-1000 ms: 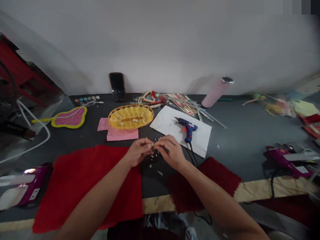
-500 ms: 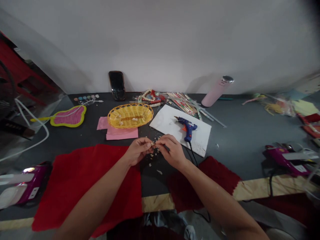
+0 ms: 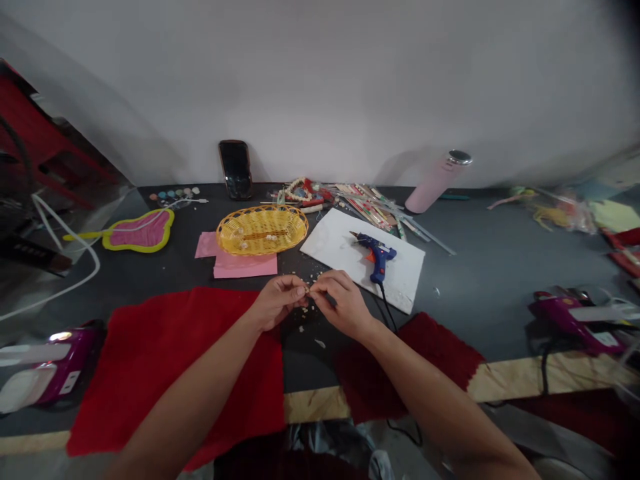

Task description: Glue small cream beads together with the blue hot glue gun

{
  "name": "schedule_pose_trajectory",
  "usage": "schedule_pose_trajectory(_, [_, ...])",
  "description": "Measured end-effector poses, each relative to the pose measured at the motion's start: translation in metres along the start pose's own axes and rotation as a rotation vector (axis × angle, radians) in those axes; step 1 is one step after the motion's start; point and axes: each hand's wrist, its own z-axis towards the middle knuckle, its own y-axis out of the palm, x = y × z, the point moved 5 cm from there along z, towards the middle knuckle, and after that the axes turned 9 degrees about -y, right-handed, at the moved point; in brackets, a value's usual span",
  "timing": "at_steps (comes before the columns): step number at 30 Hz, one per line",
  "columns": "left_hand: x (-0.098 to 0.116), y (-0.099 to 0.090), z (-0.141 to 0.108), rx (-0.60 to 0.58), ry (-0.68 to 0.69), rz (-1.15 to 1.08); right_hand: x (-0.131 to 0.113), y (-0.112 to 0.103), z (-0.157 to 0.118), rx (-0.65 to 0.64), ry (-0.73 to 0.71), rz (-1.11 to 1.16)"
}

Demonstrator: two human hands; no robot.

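My left hand [image 3: 280, 301] and my right hand [image 3: 343, 303] meet fingertip to fingertip over the dark table. Each is closed in a pinch around a tiny pale piece [image 3: 307, 291] between them, too small to name. Small cream-coloured bits [image 3: 306, 309] lie scattered on the table beneath and around the fingers. Just beyond my left hand, a yellow woven basket [image 3: 227, 235] rests on pink sheets [image 3: 245, 267], with a few small pale items inside. A blue hot glue gun [image 3: 379, 257] lies on a white board [image 3: 325, 233] beyond my right hand.
Red cloth [image 3: 175, 360] covers the near left, and a darker red cloth [image 3: 435, 347] lies to the right. A phone [image 3: 236, 170] leans on the wall. A pink bottle [image 3: 433, 183] stands near paper-wrapped sticks [image 3: 367, 207]. Purple devices [image 3: 67, 363] sit at both sides.
My hands stay together in nearly the same place, with the fingertips shifted slightly around the small piece. The whole view has moved a little; the objects on the table lie as before.
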Motion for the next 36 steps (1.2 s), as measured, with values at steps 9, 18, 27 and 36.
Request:
schedule_pose_trajectory(9, [0.0016, 0.0001, -0.0016, -0.049, -0.010, 0.021, 0.0025, -0.0069, 0.0011, 0.016, 0.089, 0.276])
schedule_pose_trajectory(18, [-0.0049, 0.0004, -0.0002, -0.071, -0.058, 0.040, 0.0011, -0.0013, -0.0002, -0.003, 0.075, 0.304])
schedule_pose_trajectory(27, [-0.0010, -0.0005, -0.0014, -0.005, -0.038, 0.016, 0.0062, -0.0010, -0.0041, 0.062, 0.068, 0.114])
schedule_pose_trajectory(36, [-0.0015, 0.0016, -0.0026, -0.001, -0.060, 0.076, 0.0034, 0.0006, -0.0046, 0.004, -0.006, 0.018])
